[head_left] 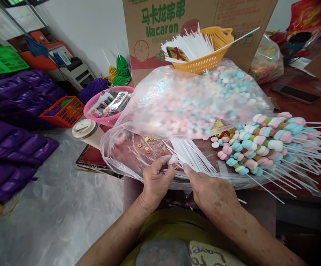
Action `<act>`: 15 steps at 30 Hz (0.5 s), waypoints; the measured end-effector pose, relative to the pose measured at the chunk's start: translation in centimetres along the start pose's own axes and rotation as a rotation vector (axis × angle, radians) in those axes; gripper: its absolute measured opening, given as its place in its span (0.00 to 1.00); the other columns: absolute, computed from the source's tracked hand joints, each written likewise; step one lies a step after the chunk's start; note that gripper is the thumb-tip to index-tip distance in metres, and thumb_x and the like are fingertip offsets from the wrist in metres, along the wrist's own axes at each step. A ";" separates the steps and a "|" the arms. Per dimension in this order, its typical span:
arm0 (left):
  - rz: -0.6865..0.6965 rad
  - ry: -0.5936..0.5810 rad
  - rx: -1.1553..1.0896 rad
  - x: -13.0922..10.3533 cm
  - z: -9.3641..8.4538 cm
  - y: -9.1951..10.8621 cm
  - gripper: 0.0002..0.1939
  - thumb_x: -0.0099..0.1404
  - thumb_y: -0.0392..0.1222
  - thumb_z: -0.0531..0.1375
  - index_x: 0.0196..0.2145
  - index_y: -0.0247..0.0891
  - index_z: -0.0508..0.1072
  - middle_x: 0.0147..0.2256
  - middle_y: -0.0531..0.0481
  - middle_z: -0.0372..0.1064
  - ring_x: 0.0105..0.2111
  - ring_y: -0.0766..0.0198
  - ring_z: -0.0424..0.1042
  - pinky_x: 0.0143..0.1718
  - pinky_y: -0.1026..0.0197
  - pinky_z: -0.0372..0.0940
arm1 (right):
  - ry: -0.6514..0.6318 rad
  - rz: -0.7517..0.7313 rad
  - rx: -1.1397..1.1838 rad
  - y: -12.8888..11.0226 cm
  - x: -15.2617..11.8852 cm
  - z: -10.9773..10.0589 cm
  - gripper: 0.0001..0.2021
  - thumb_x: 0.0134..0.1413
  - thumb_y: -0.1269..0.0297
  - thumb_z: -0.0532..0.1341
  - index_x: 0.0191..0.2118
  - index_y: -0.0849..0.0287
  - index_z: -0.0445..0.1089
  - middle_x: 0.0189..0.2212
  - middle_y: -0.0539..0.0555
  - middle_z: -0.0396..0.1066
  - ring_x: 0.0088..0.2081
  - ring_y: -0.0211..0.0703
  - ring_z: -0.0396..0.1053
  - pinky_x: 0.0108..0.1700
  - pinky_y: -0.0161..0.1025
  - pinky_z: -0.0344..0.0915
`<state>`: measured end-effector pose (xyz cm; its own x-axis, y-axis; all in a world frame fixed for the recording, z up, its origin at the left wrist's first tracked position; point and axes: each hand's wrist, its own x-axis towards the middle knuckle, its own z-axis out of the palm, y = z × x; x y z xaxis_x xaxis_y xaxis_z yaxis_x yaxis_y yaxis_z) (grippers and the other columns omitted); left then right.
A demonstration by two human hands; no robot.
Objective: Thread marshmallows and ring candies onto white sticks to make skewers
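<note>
Sitting in the left hand (157,181), a pink-and-blue marshmallow (172,160) is pinched between thumb and fingers near the close edge of the table (285,105). Fingertips cover part of it, so its long axis is hard to read. The right hand (216,188) is just beside it at four o'clock, forefinger pointing back toward it; whether that grip is clamped on anything is hidden — I cannot tell, though a white stick end (242,201) shows by the wrist. The left hand is the nearer, its grip being closed on the piece. At three o'clock, close to the right forefinger, a bundle of white sticks (195,155) lies with its long axis running from ten to four. Farther the same way — well apart — marshmallow skewers (260,144) lie piled. Coloured rings (147,149) are scattered at ten o'clock. Beyond them, also at ten, is a pink basket (109,121). A big bag of marshmallows (174,103) spreads at twelve, a yellow basket (196,66) of sticks behind it.
</note>
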<state>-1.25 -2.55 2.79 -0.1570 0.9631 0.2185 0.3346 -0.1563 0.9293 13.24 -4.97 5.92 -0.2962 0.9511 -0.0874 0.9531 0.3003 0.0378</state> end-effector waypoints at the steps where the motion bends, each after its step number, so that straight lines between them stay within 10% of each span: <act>1: 0.020 0.003 0.020 -0.1 -0.1 -0.1 0.11 0.54 0.36 0.60 0.36 0.40 0.76 0.33 0.51 0.75 0.33 0.64 0.73 0.40 0.62 0.66 | 0.014 -0.003 -0.005 -0.1 0.0 0.0 0.24 0.52 0.73 0.52 0.56 0.53 0.59 0.28 0.53 0.74 0.24 0.41 0.71 0.20 0.32 0.55; 15: -0.222 0.031 -0.115 0.6 2.2 -1.3 0.09 0.53 0.38 0.59 0.33 0.37 0.76 0.29 0.51 0.74 0.30 0.65 0.71 0.35 0.62 0.66 | 0.137 0.043 -0.018 -0.5 1.5 1.8 0.14 0.51 0.76 0.53 0.44 0.60 0.66 0.25 0.54 0.71 0.25 0.41 0.71 0.20 0.33 0.53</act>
<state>0.24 -1.24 1.03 -0.2435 0.9698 0.0121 0.1807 0.0331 0.9830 12.40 -3.81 3.94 -0.2618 0.9637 0.0517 0.9643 0.2589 0.0561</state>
